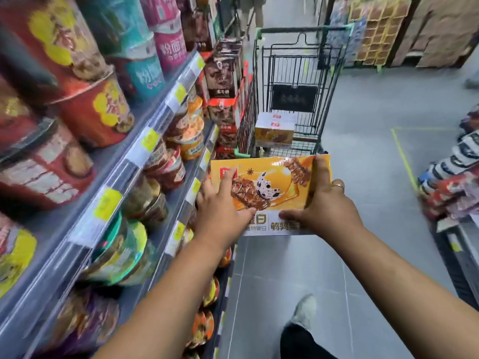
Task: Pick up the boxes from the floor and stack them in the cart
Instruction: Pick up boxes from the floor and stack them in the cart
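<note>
Right now both hands carry a flat yellow-orange cardboard box in the air above the grey tiled floor, its printed face turned up toward the camera, showing a speckled egg and brown pieces of food above a white band of lettering. The left hand grips the box's left side: its fingers are spread fairly wide, one lying on the printed face and the others going over the left edge, while the thumb reaches across the lower part of the face. The right hand grips the right side, with one finger stretched straight up along the face near the edge, the thumb pointing left over the white band, and the remaining fingers wrapped round the right edge, one of them wearing a gold ring. How the fingers lie under the box cannot be told

Just beyond the box stands a dark wire shopping cart with green corner caps, and low inside it sits a stack of yellow-and-white boxes. To the left run grey store shelves packed with colourful noodle bowls. Lower down a white shoe rests on the floor
</note>
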The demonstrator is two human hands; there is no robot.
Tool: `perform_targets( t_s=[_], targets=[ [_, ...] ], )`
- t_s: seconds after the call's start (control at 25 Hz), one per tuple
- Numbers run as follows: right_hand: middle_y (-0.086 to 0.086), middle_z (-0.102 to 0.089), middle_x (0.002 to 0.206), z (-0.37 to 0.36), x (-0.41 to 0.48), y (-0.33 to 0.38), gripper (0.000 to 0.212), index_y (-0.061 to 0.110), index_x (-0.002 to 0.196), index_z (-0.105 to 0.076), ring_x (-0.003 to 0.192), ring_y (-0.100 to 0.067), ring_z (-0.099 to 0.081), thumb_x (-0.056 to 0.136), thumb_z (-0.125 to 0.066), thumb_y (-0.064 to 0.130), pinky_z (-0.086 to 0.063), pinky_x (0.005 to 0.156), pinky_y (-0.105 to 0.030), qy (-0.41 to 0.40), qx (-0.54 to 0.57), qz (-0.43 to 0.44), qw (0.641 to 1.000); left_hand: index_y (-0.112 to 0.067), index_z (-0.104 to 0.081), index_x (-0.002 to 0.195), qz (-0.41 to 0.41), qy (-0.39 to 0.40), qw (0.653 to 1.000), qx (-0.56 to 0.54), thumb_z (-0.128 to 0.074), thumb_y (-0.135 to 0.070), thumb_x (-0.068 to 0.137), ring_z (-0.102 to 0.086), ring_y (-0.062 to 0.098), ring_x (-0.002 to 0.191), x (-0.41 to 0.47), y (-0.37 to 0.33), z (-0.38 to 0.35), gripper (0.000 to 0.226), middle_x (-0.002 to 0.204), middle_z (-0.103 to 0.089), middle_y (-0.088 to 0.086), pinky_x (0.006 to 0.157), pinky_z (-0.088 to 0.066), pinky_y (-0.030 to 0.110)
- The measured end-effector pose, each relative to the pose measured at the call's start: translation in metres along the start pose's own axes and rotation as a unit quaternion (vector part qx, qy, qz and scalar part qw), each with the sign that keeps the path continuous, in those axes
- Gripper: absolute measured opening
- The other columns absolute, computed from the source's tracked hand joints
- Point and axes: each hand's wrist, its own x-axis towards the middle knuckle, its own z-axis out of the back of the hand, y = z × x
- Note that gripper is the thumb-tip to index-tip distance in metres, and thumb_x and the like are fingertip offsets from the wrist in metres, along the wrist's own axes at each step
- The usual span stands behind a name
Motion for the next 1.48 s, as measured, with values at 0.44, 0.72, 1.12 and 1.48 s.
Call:
perform_targets(
  t_s=[0.44, 0.72, 1.12, 1.48],
  targets=[
    [-0.026, -0.036, 0.135, 0.055, 0.267, -0.009, 0.134, 0.038, 0.147, 0.019, 0.101, -0.041, -0.061, 0.061, -0.081, 0.059, -0.048, 0.085, -0.041, 0.023, 0.009, 0.002, 1.000, -0.046, -0.015, 0.146, 0.013, 0.020, 1.000, 0.001, -0.075, -0.046, 0.074, -0.031, 0.037, 0.130, 0.248, -0.076, -0.061, 0.093, 0.142, -0.028, 0.014, 0.109, -0.031, 0.045],
    [-0.026, -0.040, 0.129, 0.037, 0.422, -0.007, 0.136, 0.036, 0.147, 0.024, 0.102, -0.040, -0.061, 0.063, -0.081, 0.057, -0.050, 0.086, -0.041, 0.044, -0.004, -0.035, 0.998, -0.043, -0.004, 0.150, 0.020, 0.075, 0.997, 0.001, -0.075, -0.042, 0.079, -0.020, 0.037, 0.139, 0.405, -0.078, -0.125, 0.101, 0.154, -0.015, 0.015, 0.112, -0.026, 0.045],
    [-0.026, -0.042, 0.130, -0.040, 0.601, -0.024, 0.132, 0.035, 0.146, 0.024, 0.103, -0.037, -0.060, 0.066, -0.077, 0.062, -0.050, 0.083, -0.040, 0.104, 0.037, -0.130, 0.985, -0.046, 0.017, 0.146, 0.077, 0.187, 0.979, 0.025, -0.079, -0.036, 0.076, -0.041, 0.041, 0.127, 0.579, -0.042, -0.231, 0.119, 0.143, -0.023, 0.020, 0.104, -0.037, 0.045],
    [-0.012, -0.045, 0.121, -0.144, 0.671, -0.072, 0.095, 0.031, 0.142, -0.009, 0.103, -0.031, -0.057, 0.077, -0.076, 0.048, -0.045, 0.087, -0.032, 0.141, 0.157, -0.188, 0.959, -0.025, -0.038, 0.130, 0.140, 0.155, 0.978, 0.020, -0.080, -0.036, 0.076, -0.058, 0.034, 0.094, 0.633, 0.004, -0.345, 0.069, 0.128, -0.041, 0.015, 0.079, -0.043, 0.031]
  ],
)
